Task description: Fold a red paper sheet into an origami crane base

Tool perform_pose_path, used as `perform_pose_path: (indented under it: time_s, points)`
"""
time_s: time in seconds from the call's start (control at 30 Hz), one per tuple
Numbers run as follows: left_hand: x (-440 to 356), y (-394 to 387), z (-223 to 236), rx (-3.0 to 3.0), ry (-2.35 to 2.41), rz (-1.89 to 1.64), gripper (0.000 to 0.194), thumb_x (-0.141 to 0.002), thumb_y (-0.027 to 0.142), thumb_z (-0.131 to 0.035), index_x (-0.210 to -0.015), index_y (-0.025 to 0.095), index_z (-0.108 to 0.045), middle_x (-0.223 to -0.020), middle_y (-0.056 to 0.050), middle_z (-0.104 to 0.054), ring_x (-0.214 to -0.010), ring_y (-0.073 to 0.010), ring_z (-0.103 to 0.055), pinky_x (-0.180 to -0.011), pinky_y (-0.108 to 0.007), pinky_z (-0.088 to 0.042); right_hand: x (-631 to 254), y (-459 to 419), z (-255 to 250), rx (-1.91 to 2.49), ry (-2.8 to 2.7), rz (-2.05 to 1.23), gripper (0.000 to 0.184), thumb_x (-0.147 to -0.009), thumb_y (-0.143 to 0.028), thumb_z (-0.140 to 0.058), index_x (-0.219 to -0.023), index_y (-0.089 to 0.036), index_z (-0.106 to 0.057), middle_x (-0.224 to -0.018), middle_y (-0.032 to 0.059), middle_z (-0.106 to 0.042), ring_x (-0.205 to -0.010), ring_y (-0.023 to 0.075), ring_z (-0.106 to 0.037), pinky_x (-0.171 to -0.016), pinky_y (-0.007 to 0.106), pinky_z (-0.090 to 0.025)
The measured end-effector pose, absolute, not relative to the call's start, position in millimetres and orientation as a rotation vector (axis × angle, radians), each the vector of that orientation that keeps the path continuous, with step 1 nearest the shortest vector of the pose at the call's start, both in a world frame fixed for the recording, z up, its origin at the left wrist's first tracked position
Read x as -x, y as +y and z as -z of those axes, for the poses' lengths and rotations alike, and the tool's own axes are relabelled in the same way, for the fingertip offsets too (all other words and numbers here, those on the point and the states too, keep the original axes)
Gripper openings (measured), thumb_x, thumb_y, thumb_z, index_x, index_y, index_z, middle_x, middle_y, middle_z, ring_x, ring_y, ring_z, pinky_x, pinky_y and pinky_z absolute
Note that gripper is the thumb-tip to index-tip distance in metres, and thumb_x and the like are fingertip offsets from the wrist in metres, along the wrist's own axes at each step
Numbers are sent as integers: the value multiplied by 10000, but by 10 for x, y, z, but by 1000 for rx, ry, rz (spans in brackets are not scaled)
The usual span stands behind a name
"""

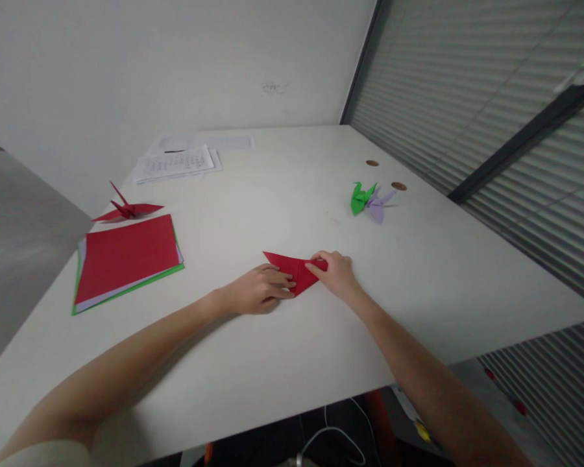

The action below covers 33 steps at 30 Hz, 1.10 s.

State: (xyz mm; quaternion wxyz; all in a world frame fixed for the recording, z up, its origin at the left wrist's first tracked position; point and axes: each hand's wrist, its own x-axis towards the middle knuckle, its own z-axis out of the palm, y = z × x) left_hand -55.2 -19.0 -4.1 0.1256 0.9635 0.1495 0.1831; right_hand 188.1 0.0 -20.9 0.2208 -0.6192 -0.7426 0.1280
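A folded piece of red origami paper [299, 269] lies on the white table near its front, roughly triangular with a crease down its middle. My left hand [263, 288] rests flat over its left and lower part, fingers stretched out and a little apart. At the paper's right corner, my right hand [337, 272] pinches the edge between thumb and fingers. The right tip of the paper is partly hidden by that hand, and the left fingers cover some of the lower left edge.
A stack of red, lilac and green paper sheets [131, 259] lies at left, with a red paper crane [126, 211] behind it. Green [361, 198] and lilac [378, 206] paper cranes stand at right, near two round table holes [399, 186]. Written sheets [178, 163] lie at the back left.
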Motion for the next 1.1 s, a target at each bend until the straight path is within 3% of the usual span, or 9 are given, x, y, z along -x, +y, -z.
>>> perform_pose_path:
  time_s: [0.27,0.47,0.67,0.87,1.1]
  points:
    - [573,-152,54,-2835,416,-493,444,-816,-12,-451,-1136,209,-664,-1200,-93,-671,-1191,-235,-589,-992,-464,-448,-1869,3,212,1725,-2092,-308,192,-878,-413,-590,-869,-241,-676,-837,52,-703,-860,232,-596,-845,388,-315]
    - [561,-177,21,-2879,411,-416,421,-840,31,-460,-1181,204,-635,-1243,-115,-645,-1225,-249,-561,-1015,-476,-432,-1869,16,221,1728,-2126,-290,217,-890,-443,-572,-875,-253,-675,-846,46,-714,-876,242,-596,-833,389,-307]
    - [567,-174,35,-2679,533,-405,432,-860,18,-390,-1186,195,-611,-1252,-71,-657,-1235,-205,-560,-1089,-457,-363,-1868,14,212,1729,-2122,-301,191,-881,-427,-595,-861,-250,-666,-868,40,-722,-879,244,-601,-832,389,-313]
    - [531,-223,-22,-2718,566,-422,484,-876,105,-443,-1347,196,-512,-1251,-92,-644,-1137,-225,-602,-1019,-467,-427,-1864,15,197,1741,-2125,-297,192,-877,-426,-598,-872,-249,-674,-852,45,-717,-881,242,-605,-830,387,-323]
    - [492,-251,-12,-2860,490,-465,359,-888,177,-472,-1210,197,-629,-1163,-88,-673,-1152,-252,-589,-1007,-486,-438,-1866,20,201,1744,-2130,-284,209,-879,-441,-588,-872,-249,-671,-841,45,-714,-858,238,-604,-809,377,-327]
